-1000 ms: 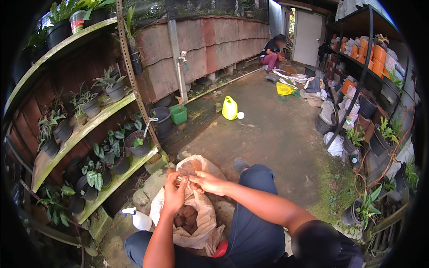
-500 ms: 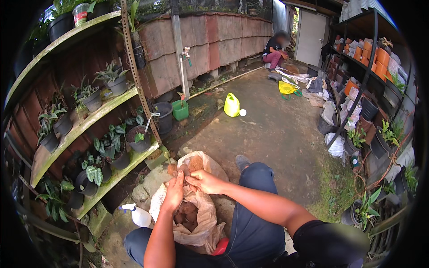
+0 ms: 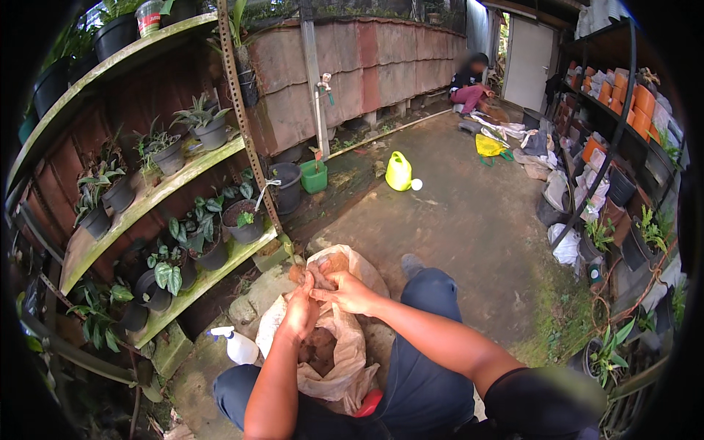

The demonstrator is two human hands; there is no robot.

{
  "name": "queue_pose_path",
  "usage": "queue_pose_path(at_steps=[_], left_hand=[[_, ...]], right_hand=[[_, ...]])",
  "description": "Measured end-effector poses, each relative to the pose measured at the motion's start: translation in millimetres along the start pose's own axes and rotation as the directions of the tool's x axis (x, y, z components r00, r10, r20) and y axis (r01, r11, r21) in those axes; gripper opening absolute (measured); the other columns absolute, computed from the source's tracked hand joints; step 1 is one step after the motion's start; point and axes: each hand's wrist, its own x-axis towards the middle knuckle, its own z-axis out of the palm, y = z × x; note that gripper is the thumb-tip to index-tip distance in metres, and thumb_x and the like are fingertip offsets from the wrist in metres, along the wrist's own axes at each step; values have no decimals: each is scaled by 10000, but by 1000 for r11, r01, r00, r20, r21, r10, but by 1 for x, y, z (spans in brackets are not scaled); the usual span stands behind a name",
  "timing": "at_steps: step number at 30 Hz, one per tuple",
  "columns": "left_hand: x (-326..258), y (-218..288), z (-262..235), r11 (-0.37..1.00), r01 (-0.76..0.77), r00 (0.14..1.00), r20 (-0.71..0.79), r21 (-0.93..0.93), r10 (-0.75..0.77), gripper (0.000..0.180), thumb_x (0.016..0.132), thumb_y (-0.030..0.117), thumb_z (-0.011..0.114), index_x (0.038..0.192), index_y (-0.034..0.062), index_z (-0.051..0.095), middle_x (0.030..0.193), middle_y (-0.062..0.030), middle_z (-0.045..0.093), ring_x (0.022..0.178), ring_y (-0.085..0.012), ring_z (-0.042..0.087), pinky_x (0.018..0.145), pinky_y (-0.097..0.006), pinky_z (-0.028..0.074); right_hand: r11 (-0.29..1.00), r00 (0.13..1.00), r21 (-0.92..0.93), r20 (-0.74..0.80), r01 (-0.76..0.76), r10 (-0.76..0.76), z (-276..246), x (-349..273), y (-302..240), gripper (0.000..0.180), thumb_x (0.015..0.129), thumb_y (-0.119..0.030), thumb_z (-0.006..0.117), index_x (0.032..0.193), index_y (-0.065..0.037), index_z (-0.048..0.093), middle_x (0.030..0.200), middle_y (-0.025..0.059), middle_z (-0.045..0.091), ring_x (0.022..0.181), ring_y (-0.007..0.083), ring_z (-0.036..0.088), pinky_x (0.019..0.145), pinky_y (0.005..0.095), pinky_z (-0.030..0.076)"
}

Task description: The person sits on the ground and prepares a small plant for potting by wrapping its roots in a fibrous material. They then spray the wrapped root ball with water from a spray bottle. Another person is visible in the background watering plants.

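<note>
My left hand (image 3: 301, 308) and my right hand (image 3: 348, 295) are close together over the far side of an open pale woven sack (image 3: 352, 359). Between their fingertips they grip a piece of brown fibrous coconut husk (image 3: 320, 280), partly hidden by the fingers. More brown husk chunks (image 3: 320, 346) lie inside the sack's mouth, below my wrists. Another reddish-brown clump (image 3: 336, 261) shows just beyond my right hand, at the sack's far edge. The sack stands between my legs.
A white spray bottle (image 3: 240, 346) stands left of the sack, and something red (image 3: 369, 402) lies by its near edge. Potted plants fill the left shelf (image 3: 213, 282). Ahead are a yellow watering can (image 3: 399, 172) and a crouching person (image 3: 469, 84). Clay pots (image 3: 642, 103) stack right.
The whole view has shifted, so everything sits further right. My hands stay together on the husk, with my right fingers turned slightly around it.
</note>
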Motion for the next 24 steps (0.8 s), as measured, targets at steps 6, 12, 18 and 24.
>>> queue_pose_path(at_steps=[6, 12, 18, 24], left_hand=[[2, 4, -16, 996, 7, 1000, 28, -94, -4, 652, 1094, 565, 399, 1507, 66, 477, 1478, -86, 545, 1407, -275, 460, 1212, -475, 276], [7, 10, -11, 994, 16, 1000, -18, -110, -18, 735, 1075, 648, 359, 1470, 46, 509, 1437, -93, 579, 1355, -275, 504, 1178, -475, 324], [4, 25, -6, 996, 75, 997, -9, -45, -76, 827, 1072, 689, 275, 1492, 3, 466, 1436, -144, 568, 1298, -301, 555, 1152, -483, 377], [0, 25, 10, 963, 117, 945, -325, 242, -33, 785, 1106, 621, 254, 1403, -43, 549, 1273, -162, 667, 1164, -271, 651, 1104, -417, 463]], right_hand=[[994, 994, -49, -35, 100, -102, 15, 7, -4, 452, 974, -293, 748, 1120, 119, 635, 964, 171, 659, 923, 124, 650, 773, 310, 509], [924, 996, 381, 90, -17, -19, 8, 12, 4, 313, 1035, -208, 678, 1170, 71, 639, 1192, 83, 629, 1076, 136, 631, 848, 309, 521], [976, 983, 217, 183, -25, -16, 9, 13, 2, 437, 1066, -283, 652, 1291, 77, 547, 1129, 37, 587, 1010, 97, 577, 836, 283, 502], [993, 994, -94, 72, -71, 78, 9, 15, 5, 418, 1059, -315, 664, 1230, 66, 647, 1102, 56, 702, 1051, 89, 617, 899, 276, 508]])
